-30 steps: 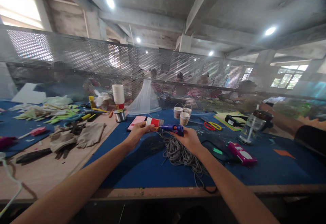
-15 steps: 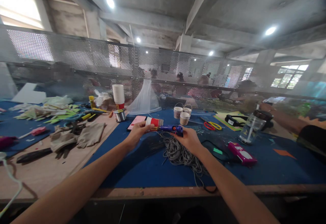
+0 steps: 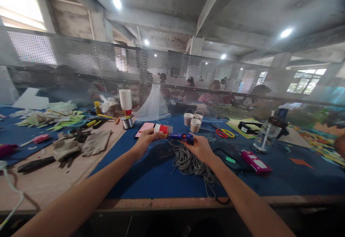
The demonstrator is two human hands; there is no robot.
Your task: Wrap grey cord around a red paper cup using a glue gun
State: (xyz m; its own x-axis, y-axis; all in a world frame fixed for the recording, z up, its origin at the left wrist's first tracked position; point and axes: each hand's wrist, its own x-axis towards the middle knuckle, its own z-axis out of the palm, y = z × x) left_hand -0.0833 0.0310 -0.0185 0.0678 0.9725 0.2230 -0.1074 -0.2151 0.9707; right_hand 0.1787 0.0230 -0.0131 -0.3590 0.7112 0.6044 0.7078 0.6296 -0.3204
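A red and white paper cup (image 3: pixel 162 129) lies on its side in my left hand (image 3: pixel 147 140), whose fingers are wrapped round it. My right hand (image 3: pixel 199 148) is closed on a blue glue gun (image 3: pixel 179 136). The gun's tip points left and meets the cup near its lower side; whether it touches cannot be made out. Below my right hand, a tangled heap of grey cord (image 3: pixel 188 161) lies on the blue mat (image 3: pixel 151 185). Just behind the cup is a phone with a pink screen (image 3: pixel 145 129).
Three small cups with handles (image 3: pixel 195 125) stand beyond my hands, near red and yellow scissors (image 3: pixel 225 133). Rightward are a glass bottle (image 3: pixel 265 136) and a magenta box (image 3: pixel 256 162). Stacked paper cups (image 3: pixel 125 100), a wire spool (image 3: pixel 127 122) and gloves (image 3: pixel 95 142) are leftward.
Another person's arm at the far right has drawn back toward the frame's edge, uncovering colourful sheets. My hands, the cup and the glue gun have hardly moved.
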